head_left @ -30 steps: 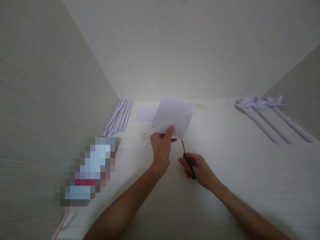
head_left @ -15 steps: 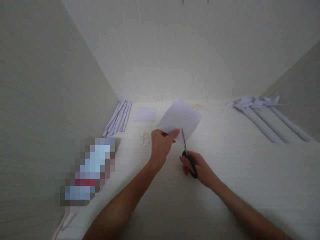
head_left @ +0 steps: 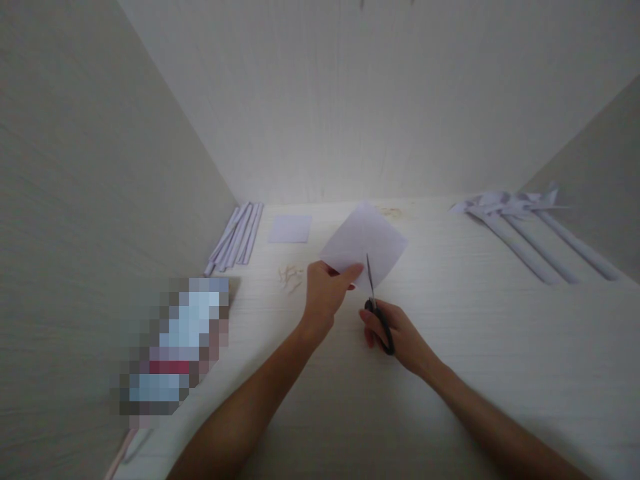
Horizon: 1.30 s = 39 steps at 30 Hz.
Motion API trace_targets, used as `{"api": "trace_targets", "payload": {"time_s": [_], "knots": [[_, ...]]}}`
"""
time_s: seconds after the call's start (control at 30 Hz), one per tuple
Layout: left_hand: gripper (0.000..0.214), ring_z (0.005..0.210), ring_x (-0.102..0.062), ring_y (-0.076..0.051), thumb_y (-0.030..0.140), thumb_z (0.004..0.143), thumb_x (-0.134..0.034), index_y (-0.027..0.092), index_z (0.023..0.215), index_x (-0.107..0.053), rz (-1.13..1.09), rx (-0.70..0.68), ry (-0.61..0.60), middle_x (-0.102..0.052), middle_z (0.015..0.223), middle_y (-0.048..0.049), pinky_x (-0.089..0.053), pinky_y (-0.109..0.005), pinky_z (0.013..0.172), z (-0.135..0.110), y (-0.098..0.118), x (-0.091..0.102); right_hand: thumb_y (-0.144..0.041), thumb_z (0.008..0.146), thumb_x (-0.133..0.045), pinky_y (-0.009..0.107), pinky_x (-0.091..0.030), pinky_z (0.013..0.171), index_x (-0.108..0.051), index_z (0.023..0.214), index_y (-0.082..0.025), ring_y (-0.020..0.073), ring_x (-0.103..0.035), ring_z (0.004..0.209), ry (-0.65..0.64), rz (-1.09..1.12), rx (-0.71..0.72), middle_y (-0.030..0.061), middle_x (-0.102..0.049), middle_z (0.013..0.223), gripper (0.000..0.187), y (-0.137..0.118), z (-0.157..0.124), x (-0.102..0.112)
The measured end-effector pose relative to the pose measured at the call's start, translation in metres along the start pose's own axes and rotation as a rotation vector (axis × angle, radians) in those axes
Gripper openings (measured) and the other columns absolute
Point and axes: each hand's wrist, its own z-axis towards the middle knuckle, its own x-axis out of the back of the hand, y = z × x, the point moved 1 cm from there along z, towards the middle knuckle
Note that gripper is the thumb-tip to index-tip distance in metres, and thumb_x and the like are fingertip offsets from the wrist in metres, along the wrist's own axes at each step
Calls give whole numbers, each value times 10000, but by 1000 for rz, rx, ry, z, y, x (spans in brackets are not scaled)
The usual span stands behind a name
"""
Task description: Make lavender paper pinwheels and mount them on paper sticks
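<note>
A square sheet of white paper (head_left: 367, 233) is turned cornerwise above the table, pinched near its lower left edge by my left hand (head_left: 327, 287). My left thumb lies on top of the sheet and the other fingers are mostly under it. My right hand (head_left: 397, 330) is closed round the black handles of a pair of scissors (head_left: 384, 333). The scissors point away from me, with a blade lying over the near corner of the paper, just right of my left thumb. Whether the blades have cut into the sheet I cannot tell.
Several rolled paper sticks (head_left: 240, 237) lie at the back left beside a flat paper piece (head_left: 291, 228). Small pale sticks (head_left: 290, 277) are scattered left of my hand. Paper pinwheels (head_left: 505, 203) with rolled stems rest at the right. A blurred-out object (head_left: 180, 347) lies left, near the wall.
The paper and my left hand have shifted slightly right and toward me. The scissors stay at the sheet's near corner, almost unmoved.
</note>
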Motion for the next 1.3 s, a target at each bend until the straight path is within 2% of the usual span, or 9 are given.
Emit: {"api": "trace_targets", "payload": {"time_s": [1.3], "knots": [[201,458,-520,-102,275,520,-664,97,610,-639,24,2,-17,-609,553,-43,-423,-193,396,0,-2,-1,-446,787,-378,196,-313,393,-402,569,-177,74,-388,360,25,-78,12,-36,-438,390,348,7,2,-1]]}}
